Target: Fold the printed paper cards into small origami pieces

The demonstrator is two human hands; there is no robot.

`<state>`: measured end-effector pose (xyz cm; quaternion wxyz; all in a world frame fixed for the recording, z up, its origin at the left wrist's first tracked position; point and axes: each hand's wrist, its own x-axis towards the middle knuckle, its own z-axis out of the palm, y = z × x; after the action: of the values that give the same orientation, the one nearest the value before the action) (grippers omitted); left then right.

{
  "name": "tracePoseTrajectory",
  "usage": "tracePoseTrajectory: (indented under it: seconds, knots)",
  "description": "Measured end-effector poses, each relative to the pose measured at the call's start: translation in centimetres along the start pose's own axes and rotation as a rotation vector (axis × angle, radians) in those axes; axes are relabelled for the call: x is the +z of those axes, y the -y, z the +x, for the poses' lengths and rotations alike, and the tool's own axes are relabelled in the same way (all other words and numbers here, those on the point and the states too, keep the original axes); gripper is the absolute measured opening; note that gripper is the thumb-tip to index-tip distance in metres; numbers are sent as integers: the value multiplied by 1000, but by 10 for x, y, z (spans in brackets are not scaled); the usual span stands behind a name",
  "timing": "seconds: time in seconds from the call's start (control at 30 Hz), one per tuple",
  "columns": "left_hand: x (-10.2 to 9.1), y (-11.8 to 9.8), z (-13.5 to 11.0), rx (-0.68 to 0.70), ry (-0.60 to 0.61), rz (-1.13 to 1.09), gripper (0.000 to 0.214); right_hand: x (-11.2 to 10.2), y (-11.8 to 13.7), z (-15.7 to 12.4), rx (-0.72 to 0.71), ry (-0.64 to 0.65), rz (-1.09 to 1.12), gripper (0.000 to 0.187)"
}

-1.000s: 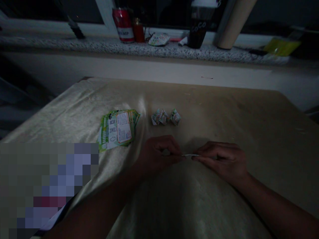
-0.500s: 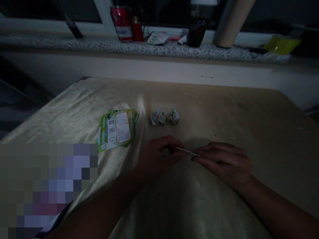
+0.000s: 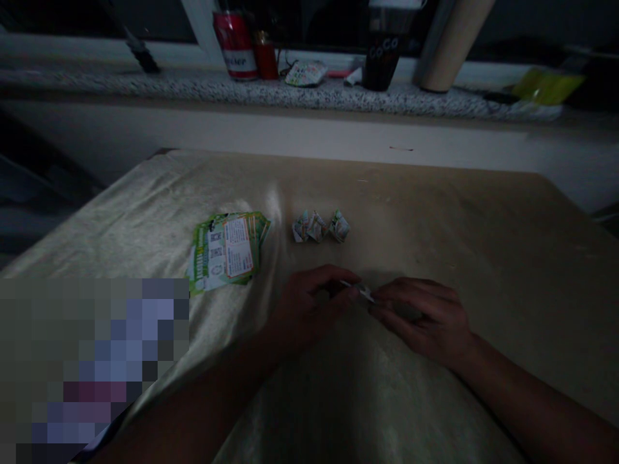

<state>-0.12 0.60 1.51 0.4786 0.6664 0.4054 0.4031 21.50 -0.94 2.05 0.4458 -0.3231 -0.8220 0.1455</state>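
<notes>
Our left hand and right hand pinch a thin piece, three folded papers nearer the tabletop's far edge.

The held paper at four o'clock is whitish; the leaflets at nine are green and white with an orange-bordered panel; the folded papers at the dial's centre mix white and green print. The tablecloth is beige. At twelve, the sill is speckled black and white; the can at eleven, red and white; the cup at one, dark with white letters; the packet at two, yellow-green.
</notes>
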Motion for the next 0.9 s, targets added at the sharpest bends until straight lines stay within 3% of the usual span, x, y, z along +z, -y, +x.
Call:
tracePoseTrajectory:
  seconds: [0.9]
  knots:
    - [0,-1,0,159,68,91,17,4,-6,-6,-23,29,39,20]
